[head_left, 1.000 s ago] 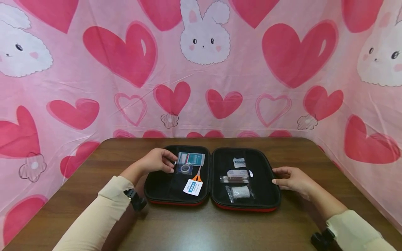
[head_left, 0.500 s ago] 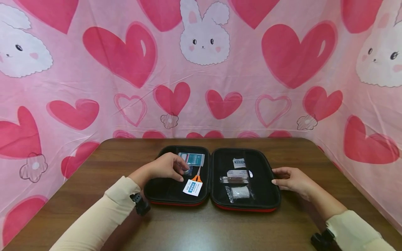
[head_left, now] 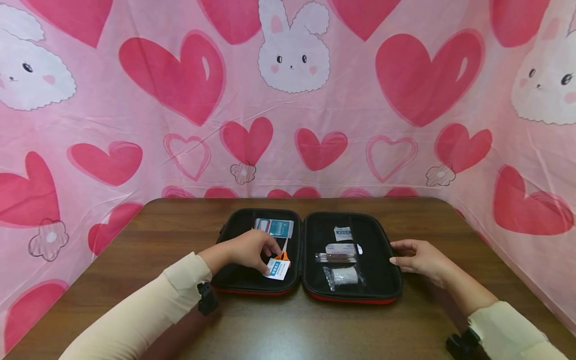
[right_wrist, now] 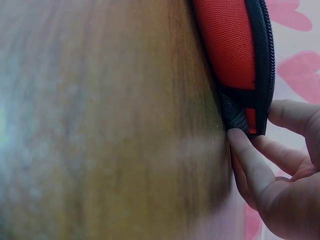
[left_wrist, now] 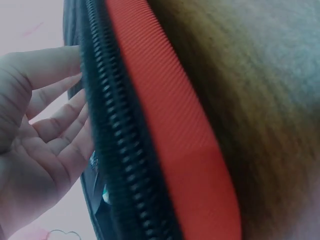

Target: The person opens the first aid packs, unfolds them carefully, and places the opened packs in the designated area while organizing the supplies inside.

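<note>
An open black first-aid case with a red outside lies on the table. My left hand is over its left half, fingertips by the orange-handled scissors and thumb at the edge of a white and blue sachet. Those fingers are gently bent; their tips are hidden behind the zipped rim in the left wrist view. A teal packet lies behind them. At the case's right edge my right hand holds the rim between thumb and fingers, beside a black strap.
The right half holds a small sachet, a flat clear packet, brown-tipped swabs and a wrapped bandage roll. Around the case is the brown wooden table. A pink heart-print cloth hangs behind.
My left hand has moved right and towards me, from the teal packet past the small tape roll, which it now covers, to the scissors and sachet. The right hand has stayed put.
</note>
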